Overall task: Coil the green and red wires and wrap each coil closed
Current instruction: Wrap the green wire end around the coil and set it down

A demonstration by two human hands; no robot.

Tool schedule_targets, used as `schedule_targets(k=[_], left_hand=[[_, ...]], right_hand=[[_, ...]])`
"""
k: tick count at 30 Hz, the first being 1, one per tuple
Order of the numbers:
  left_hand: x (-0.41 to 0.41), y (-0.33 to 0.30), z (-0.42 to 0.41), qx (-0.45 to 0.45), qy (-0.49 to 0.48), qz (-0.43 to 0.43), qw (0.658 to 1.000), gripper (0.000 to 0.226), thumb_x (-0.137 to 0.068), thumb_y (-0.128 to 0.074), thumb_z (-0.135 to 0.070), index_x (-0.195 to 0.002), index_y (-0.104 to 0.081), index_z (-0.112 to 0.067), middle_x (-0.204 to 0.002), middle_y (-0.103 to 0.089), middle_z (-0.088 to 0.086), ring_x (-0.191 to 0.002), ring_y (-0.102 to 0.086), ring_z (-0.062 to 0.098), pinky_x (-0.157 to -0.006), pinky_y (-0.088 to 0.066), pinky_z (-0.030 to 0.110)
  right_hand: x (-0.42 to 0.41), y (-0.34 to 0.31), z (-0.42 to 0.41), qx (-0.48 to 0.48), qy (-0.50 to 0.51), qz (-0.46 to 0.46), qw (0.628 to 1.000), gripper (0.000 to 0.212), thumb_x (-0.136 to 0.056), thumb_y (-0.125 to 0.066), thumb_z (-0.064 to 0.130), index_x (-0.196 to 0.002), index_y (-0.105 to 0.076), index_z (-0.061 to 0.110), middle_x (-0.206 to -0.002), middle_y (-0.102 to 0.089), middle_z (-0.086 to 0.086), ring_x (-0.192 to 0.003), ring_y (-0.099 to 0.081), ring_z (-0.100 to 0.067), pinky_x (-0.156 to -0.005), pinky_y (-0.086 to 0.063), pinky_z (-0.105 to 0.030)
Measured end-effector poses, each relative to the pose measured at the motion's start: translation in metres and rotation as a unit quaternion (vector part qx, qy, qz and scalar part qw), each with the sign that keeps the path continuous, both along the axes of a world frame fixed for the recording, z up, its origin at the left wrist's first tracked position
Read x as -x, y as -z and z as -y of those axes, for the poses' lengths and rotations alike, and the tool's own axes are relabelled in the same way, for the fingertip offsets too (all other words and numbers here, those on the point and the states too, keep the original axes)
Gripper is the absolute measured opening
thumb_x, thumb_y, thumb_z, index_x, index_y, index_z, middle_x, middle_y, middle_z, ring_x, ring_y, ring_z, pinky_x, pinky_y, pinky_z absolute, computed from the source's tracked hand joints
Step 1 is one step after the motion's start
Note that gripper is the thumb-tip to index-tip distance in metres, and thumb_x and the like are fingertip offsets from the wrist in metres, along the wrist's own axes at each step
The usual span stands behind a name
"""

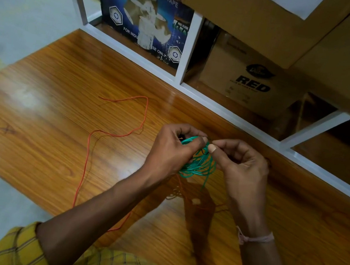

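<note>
2 hands (173, 148), 2 wires (198, 164), 3 boxes (143, 11).

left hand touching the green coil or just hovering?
Touching. The head view shows the left hand gripping the green coil, thumb pressed on its top strands, loops emerging from under the fingers.

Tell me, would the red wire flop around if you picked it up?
Probably floppy: the red wire lies in loose, wandering bends on the table. It looks thin, so likely light. It would probably dangle and drag rather than hold its shape.
</note>
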State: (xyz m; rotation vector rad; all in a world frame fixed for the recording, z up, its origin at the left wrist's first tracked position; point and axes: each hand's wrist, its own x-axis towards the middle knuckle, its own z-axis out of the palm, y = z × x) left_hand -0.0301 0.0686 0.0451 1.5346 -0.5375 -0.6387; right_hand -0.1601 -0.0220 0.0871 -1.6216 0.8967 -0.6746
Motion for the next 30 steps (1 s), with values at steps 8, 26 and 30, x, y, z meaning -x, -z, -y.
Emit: schedule_targets(k=[8, 26, 30], left_hand=[[-0.001, 0.0009, -0.0009, 0.002, 0.006, 0.007, 1.0, 0.006, -0.097, -0.078, -0.015, -0.094, -0.082, -0.013, -0.077, -0.077, -0.001, -0.059, -0.065, 0.004, -0.054, -0.048, 0.025], [0.001, 0.0035, 0.0006, -0.003, 0.035, 0.02, 0.999, 0.004, -0.095, -0.08, -0.023, -0.093, -0.081, -0.02, -0.072, -0.069, -0.008, -0.063, -0.063, 0.004, -0.058, -0.049, 0.03], [0.0, 0.0055, 0.0021, 0.001, 0.034, 0.019, 0.999, 0.005, -0.091, -0.079, -0.028, -0.087, -0.079, -0.024, -0.069, -0.064, -0.007, -0.066, -0.061, 0.01, -0.059, -0.048, 0.037]], right_hand=[[0.0048, -0.0042, 0.0059, -0.041, -0.03, -0.002, 0.999, 0.006, -0.09, -0.08, 0.007, -0.094, -0.082, 0.011, -0.088, -0.082, -0.002, -0.079, -0.075, -0.005, -0.066, -0.055, -0.015], [0.0069, -0.0001, 0.008, -0.072, -0.014, 0.028, 0.997, 0.008, -0.089, -0.08, 0.003, -0.095, -0.08, 0.007, -0.084, -0.081, 0.0, -0.073, -0.072, 0.0, -0.064, -0.053, -0.013], [0.0079, 0.0004, 0.0081, -0.092, -0.017, 0.042, 0.995, 0.009, -0.089, -0.078, 0.0, -0.097, -0.079, 0.003, -0.082, -0.08, 0.001, -0.073, -0.072, 0.0, -0.064, -0.054, -0.014]])
